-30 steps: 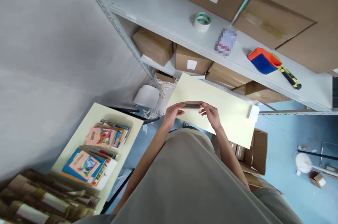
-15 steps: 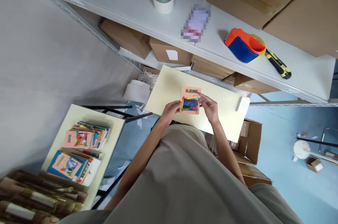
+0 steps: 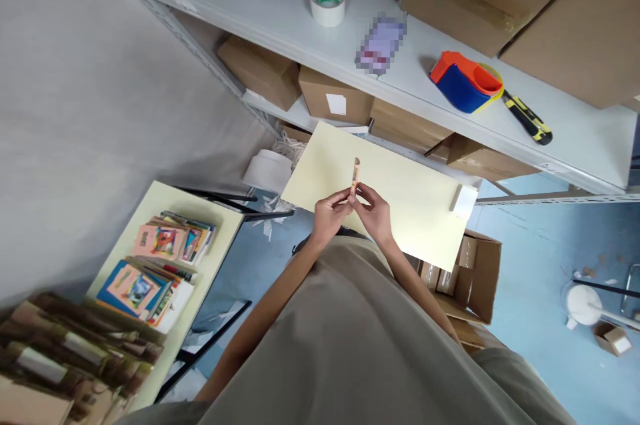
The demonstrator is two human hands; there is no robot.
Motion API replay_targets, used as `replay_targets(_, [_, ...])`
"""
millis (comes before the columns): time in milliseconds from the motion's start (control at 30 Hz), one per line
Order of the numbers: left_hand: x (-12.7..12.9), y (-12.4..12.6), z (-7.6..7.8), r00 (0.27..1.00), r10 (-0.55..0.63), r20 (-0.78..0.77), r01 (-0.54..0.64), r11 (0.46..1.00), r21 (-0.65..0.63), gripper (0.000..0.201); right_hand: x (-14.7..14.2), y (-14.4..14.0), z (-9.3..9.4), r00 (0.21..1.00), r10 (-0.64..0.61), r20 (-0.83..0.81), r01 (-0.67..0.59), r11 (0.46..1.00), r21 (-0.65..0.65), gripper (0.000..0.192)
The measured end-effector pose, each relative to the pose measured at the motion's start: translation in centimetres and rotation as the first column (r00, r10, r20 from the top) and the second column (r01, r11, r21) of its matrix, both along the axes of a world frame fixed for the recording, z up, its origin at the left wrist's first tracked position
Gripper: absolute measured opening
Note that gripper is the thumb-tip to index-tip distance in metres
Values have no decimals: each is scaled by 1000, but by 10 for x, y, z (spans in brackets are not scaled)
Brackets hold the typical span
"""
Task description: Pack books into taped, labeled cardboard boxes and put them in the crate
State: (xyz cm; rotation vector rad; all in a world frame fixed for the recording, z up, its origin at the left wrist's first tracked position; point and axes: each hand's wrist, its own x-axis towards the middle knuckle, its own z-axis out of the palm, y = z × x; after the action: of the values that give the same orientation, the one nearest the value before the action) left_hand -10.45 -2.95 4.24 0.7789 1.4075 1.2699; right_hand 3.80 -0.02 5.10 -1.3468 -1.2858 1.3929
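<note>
A small pinkish-orange booklet (image 3: 355, 175) is held up in front of me, turned so that mostly its thin edge shows. My left hand (image 3: 331, 215) grips it low on the left, fingers closed. From the right, my right hand (image 3: 373, 213) pinches its lower end too, and the two hands nearly meet. Beneath them is a pale yellow tabletop (image 3: 400, 178), with a small white block (image 3: 464, 201) at its right end. The booklet's cover picture cannot be seen from this angle.
Above the table, a grey shelf (image 3: 280, 18) carries a tape roll (image 3: 328, 6), a blurred phone (image 3: 381, 45), an orange-and-blue tape dispenser (image 3: 465, 83) and a utility knife (image 3: 527, 118). Stacked books (image 3: 135, 291) lie on a side table (image 3: 210, 211). An open carton (image 3: 485, 275) stands right.
The booklet has turned from showing its front cover to edge-on. Both hands have come closer together at its lower end. The camera view has shifted slightly.
</note>
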Motion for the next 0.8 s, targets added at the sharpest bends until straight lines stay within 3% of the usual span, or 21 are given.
replay_targets(100, [-3, -22, 10, 997, -26, -70, 32, 995, 95, 45, -6, -12, 5, 1000, -22, 14, 22, 999, 32, 54])
replay_targets(200, [-16, -44, 8, 988, 105, -114, -98, 993, 65, 53, -4, -24, 11, 1000, 6, 26, -8, 999, 45, 52])
replay_targets(300, [-28, -72, -2, 979, 203, -2, -203, 979, -34, 63, 0, -42, 16, 996, 85, -14, -85, 996, 4, 54])
replay_targets(467, [-25, -128, -15, 922, 229, 312, -181, 968, -175, 66, 4, -87, 17, 987, 157, -21, -158, 985, -61, 58])
replay_targets(633, [-12, -159, -15, 882, 286, 374, -242, 957, -160, 69, 12, -122, 14, 986, 167, -7, -167, 984, -59, 64])
replay_targets(800, [-7, -173, -10, 872, 388, 298, -366, 922, -128, 69, 23, -144, 20, 989, 56, 138, -71, 992, 107, 71])
